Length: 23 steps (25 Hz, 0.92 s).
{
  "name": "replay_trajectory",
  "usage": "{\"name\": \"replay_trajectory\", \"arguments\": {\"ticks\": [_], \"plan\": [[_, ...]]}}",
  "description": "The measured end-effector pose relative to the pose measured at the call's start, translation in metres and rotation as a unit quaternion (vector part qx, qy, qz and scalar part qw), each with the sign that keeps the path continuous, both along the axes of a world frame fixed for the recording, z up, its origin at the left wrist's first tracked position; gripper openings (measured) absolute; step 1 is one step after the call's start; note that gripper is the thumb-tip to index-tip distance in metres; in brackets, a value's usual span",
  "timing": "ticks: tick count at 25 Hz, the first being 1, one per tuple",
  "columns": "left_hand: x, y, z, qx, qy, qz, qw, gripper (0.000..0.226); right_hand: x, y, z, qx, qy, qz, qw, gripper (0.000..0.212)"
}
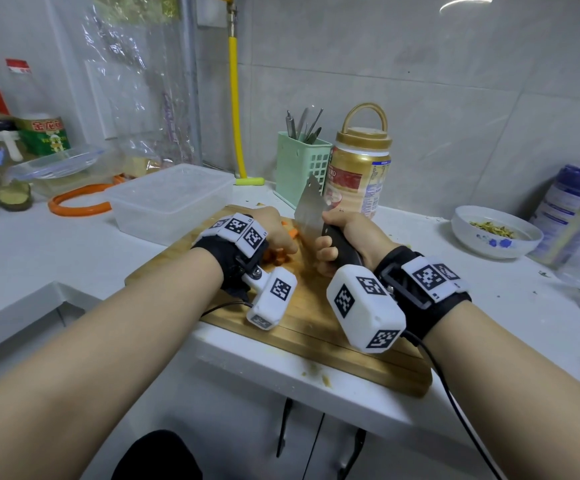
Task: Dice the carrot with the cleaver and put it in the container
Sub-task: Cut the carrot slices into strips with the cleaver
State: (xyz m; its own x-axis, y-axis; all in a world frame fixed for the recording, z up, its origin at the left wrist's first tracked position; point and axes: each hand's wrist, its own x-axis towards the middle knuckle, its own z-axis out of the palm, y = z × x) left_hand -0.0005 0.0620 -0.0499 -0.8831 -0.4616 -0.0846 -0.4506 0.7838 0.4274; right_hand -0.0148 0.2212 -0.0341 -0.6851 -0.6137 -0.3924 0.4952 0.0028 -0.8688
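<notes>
Orange carrot pieces [279, 257] lie on the wooden cutting board [313, 327]. My left hand [276, 232] presses down on them, hiding most of the carrot. My right hand [347, 242] grips the black handle of the cleaver [311, 211], whose steel blade stands tilted just right of the left hand, tip raised toward the wall. A clear rectangular plastic container [171, 202] sits open-topped on the counter, touching the board's far left corner. Both wrists wear black straps with white marker blocks.
A green utensil holder [300, 166] and a gold-lidded jar [359, 171] stand behind the board. A white bowl with scraps [496, 232] is at right, beside a blue-lidded tub [579, 202]. An orange hose [77, 204], bottles and a lidded box crowd the left. The counter edge runs under the board.
</notes>
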Motion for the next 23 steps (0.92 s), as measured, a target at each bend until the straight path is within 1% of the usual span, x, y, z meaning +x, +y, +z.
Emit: {"name": "replay_trajectory", "arguments": {"ticks": [3, 4, 7, 9, 11, 15, 18, 20, 23], "plan": [[0.005, -0.004, 0.002, -0.015, 0.014, 0.019, 1.0, 0.032, 0.002, 0.001, 0.001, -0.01, -0.006, -0.004, 1.0, 0.026], [0.007, -0.007, 0.002, -0.003, 0.019, 0.029, 0.999, 0.032, 0.003, 0.002, 0.002, -0.015, -0.007, -0.005, 1.0, 0.025], [0.011, -0.017, 0.006, 0.095, 0.043, 0.047, 0.993, 0.027, 0.004, 0.002, 0.003, -0.028, -0.005, -0.001, 1.0, 0.024], [0.017, -0.023, 0.01, 0.125, 0.053, 0.05, 0.99, 0.026, 0.007, -0.002, 0.004, -0.036, -0.01, 0.007, 0.999, 0.025], [0.024, -0.031, 0.013, 0.121, 0.06, 0.061, 0.989, 0.026, 0.011, -0.009, 0.004, -0.047, -0.017, 0.018, 0.999, 0.027], [0.034, -0.053, 0.007, 0.126, 0.06, 0.094, 0.986, 0.02, 0.017, -0.029, 0.001, -0.053, -0.022, 0.045, 0.997, 0.03], [0.043, -0.067, 0.005, 0.129, 0.054, 0.106, 0.984, 0.024, 0.022, -0.042, -0.002, -0.049, -0.026, 0.067, 0.996, 0.03], [0.049, -0.075, 0.007, 0.114, 0.045, 0.115, 0.986, 0.028, 0.027, -0.049, -0.004, -0.051, -0.033, 0.079, 0.995, 0.031], [0.056, -0.082, 0.011, 0.081, 0.027, 0.135, 0.987, 0.024, 0.032, -0.056, -0.01, -0.061, -0.044, 0.076, 0.994, 0.034]]}}
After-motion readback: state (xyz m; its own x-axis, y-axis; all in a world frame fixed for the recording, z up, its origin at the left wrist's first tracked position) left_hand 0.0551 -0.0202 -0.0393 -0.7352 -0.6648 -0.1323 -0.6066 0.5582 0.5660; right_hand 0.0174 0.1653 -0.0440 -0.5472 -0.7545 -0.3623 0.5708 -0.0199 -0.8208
